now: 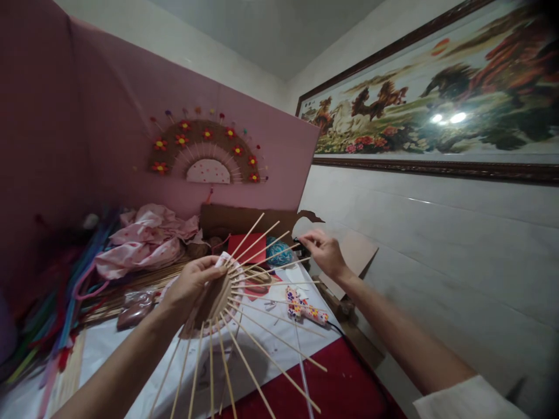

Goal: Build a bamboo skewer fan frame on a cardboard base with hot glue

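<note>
A half-round cardboard fan base (218,299) with a light fabric edge is gripped at its upper corner by my left hand (198,279), thumb on the cardboard side. Many thin wooden sticks (266,253) spread out from its curved edge like rays. My right hand (322,250) is raised by the tips of the upper sticks, its fingers pinched together. Something small and dark shows at those fingertips, too small to name. Below the sticks a glue gun (305,308) with a colourful patterned body lies on the white table covering (275,343).
A finished flower-trimmed fan (196,137) is pinned to the pink board (275,139). Pink fabric (148,238), blue yarn (279,251), a red sheet (247,247) and a brown packet (135,308) lie behind. Coloured strips (72,314) crowd the left. A tiled wall (437,256) bounds the right.
</note>
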Motion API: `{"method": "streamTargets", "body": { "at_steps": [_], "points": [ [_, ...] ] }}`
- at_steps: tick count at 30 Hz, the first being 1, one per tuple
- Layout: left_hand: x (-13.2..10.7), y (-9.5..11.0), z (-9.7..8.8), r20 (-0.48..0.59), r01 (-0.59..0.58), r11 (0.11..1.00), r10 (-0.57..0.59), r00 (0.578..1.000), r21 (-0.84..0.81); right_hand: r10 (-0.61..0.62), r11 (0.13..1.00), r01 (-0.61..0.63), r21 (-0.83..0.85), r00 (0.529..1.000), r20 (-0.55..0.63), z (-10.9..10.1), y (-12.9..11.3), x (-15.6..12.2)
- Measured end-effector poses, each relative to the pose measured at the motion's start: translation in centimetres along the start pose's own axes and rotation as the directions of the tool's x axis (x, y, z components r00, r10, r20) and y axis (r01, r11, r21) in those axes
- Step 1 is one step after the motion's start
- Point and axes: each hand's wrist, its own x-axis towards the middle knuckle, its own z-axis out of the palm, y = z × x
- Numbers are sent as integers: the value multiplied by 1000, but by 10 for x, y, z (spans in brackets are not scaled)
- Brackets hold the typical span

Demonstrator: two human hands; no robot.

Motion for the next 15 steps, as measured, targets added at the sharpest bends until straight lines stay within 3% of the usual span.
{"method": "streamTargets", "body": {
  "at_steps": [3,6,11,15],
  "points": [
    [4,7,-9,-55,6,1000,-7,998,-19,111,994,-106,-35,967,227,1,39,-37],
    [5,10,-9,-99,17,999,-21,995,-46,156,988,-139,-72,921,357,9,62,-74],
    [4,0,-3,-103,40,996,-47,994,-76,183,982,-142,-125,878,442,27,71,-96],
    [14,-11,13,-54,173,939,-197,979,-298,163,985,-118,-122,862,480,39,74,-97]
  ]
}}
